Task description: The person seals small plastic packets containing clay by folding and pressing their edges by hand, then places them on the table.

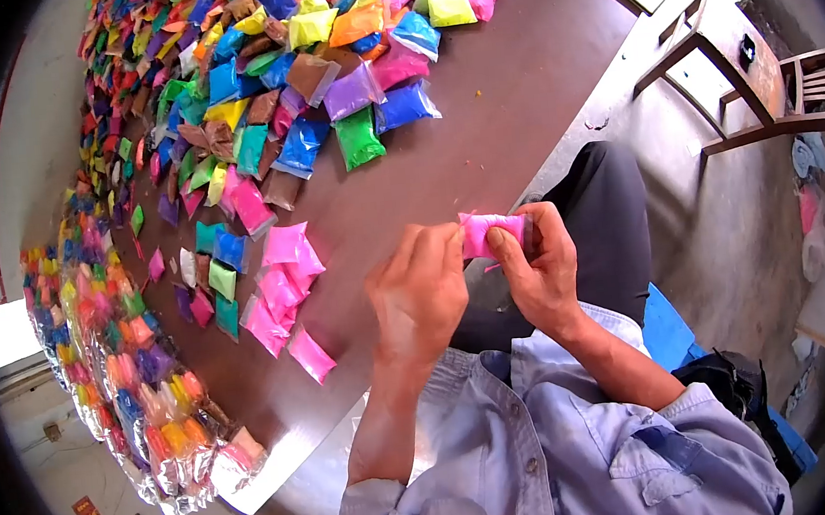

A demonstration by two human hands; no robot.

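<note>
A small pink packet (481, 236) is held between my two hands above my lap, beside the table's edge. My right hand (538, 258) grips its right part, with the thumb pressed on top. At its left end, the fingers of my left hand (421, 281) are pinched together on the packet's edge. On the brown table (406, 184), left of my hands, lies a small pile of pink packets (282, 284), with a single pink packet (311, 356) just below it.
A large heap of colourful packets (318, 79) covers the table's far left. Clear bags of coloured packets (167, 426) line the left edge. Green and blue packets (222, 280) lie near the pink pile. Wooden chairs (773, 118) stand at the right.
</note>
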